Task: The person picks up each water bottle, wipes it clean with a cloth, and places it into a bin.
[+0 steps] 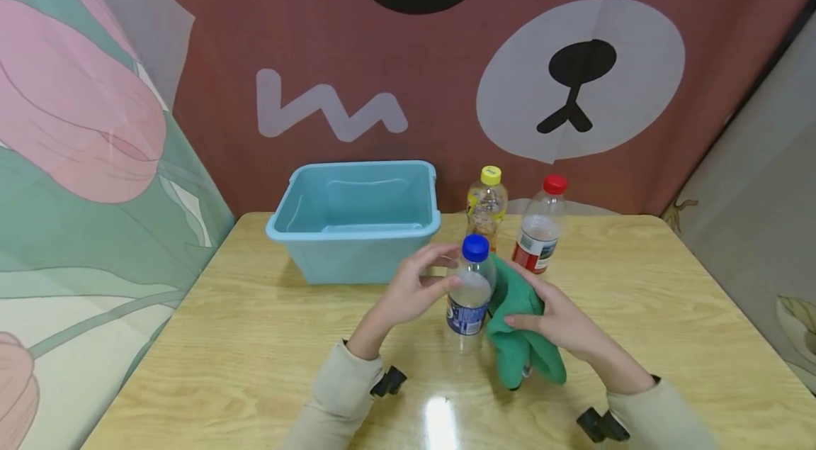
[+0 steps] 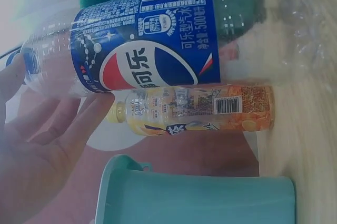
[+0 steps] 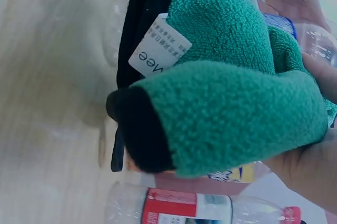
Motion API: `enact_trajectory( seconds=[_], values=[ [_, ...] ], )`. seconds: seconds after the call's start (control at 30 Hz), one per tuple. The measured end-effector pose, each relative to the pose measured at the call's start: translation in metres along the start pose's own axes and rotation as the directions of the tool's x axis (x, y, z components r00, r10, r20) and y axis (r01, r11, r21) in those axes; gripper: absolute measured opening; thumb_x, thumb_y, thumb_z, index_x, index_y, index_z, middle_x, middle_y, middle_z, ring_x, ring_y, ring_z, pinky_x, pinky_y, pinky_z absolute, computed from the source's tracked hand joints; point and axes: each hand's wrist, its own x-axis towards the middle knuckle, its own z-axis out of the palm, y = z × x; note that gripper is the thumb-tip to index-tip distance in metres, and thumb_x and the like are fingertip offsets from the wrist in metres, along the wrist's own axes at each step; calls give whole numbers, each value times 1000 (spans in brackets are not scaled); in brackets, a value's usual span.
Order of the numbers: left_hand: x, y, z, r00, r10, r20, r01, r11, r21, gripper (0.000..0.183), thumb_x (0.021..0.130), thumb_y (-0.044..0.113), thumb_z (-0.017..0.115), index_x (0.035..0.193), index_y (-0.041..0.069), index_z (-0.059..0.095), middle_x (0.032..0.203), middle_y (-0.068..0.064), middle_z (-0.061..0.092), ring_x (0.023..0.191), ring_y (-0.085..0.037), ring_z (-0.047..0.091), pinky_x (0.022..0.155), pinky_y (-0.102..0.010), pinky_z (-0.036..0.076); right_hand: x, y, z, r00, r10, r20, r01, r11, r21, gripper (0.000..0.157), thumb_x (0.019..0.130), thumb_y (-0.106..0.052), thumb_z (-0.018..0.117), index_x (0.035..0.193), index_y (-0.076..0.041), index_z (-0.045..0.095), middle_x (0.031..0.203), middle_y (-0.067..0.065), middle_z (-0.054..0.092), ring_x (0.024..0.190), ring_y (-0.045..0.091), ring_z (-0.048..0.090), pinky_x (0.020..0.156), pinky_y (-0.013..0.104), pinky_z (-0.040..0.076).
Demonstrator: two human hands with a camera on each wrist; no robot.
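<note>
A clear plastic cola bottle (image 1: pixel 470 287) with a blue cap and blue label is upright over the table's middle. My left hand (image 1: pixel 417 283) holds its upper part, thumb on the near side and fingers behind. In the left wrist view the label (image 2: pixel 147 42) faces the camera. My right hand (image 1: pixel 561 315) grips a green terry cloth (image 1: pixel 513 315) right beside the bottle, thumb on its front. The cloth has black edging and a white tag (image 3: pixel 159 47) in the right wrist view, and its lower end hangs down near the tabletop.
A light blue plastic bin (image 1: pixel 353 259) stands at the back left of the wooden table (image 1: pixel 255 365). Behind the cola bottle are a yellow-capped drink bottle (image 1: pixel 486 203) and a red-capped bottle (image 1: pixel 540 227). A printed curtain (image 1: pixel 319 32) hangs behind the table.
</note>
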Motion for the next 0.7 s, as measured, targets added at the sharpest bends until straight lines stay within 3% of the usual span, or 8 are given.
enact_trajectory(
  seconds=[0.17,0.33,0.57,0.7],
  values=[
    [0,1,-1,1000,7,-8,-7,1000,2,38,86,-7,56,122,-15,45,115,-30,52,107,-40,51,84,-36,50,-2,-10,-10,999,0,-36,-2,999,-42,80,82,-14,68,146,-18,21,143,19,28,125,41,29,94,62,29],
    [1,0,-2,1000,18,-11,-18,999,37,36,87,-6,54,122,-14,45,116,-30,52,107,-40,51,82,-31,50,-2,-16,-16,998,-23,-54,18,997,-81,79,82,-14,67,146,-20,20,142,19,29,123,41,32,91,61,32],
    [1,-31,2,1000,23,-1,-23,998,64,37,91,-2,50,127,-9,44,125,-24,50,110,-35,51,81,-26,50,-3,-27,-21,998,-38,-41,33,992,-119,80,83,-13,67,146,-20,19,139,22,31,118,41,37,88,58,36],
    [0,-34,4,999,42,-19,-41,996,75,37,92,1,49,128,-6,45,126,-21,49,109,-31,52,80,-26,50,-2,-35,-26,998,-52,-37,46,987,-153,80,83,-14,67,146,-21,18,138,21,33,115,39,41,86,54,39]
  ],
)
